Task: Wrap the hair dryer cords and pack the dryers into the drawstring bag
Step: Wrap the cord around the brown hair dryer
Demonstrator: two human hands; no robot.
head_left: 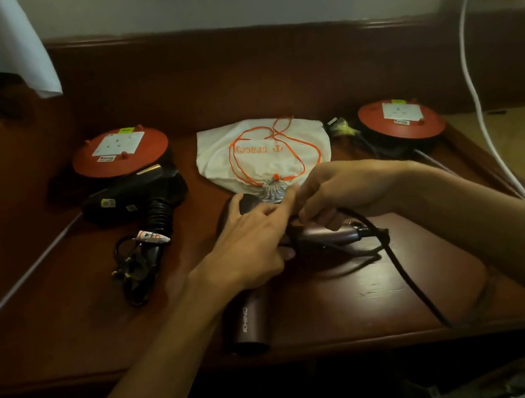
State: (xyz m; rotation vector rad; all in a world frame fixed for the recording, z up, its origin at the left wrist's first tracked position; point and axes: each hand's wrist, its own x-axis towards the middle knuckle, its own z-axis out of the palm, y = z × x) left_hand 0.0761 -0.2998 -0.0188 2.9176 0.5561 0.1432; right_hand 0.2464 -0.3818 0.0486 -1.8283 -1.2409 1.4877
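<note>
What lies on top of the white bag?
An orange drawstring loops loosely across the bag. The pink dryer and fingers cover its cinched mouth's near edge; contents unseen.

On the dark wooden desk (390,285) are laid a white drawstring bag (263,150) (orange cord), a black hair dryer (135,195), a mauve hair dryer (251,325) and two red cord reels (119,151) (400,120).

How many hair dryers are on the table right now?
2. A black hair dryer lies at the left, cord bundled beside it. A pink hair dryer lies at the front centre, under both hands. The bag could hide others.
</note>
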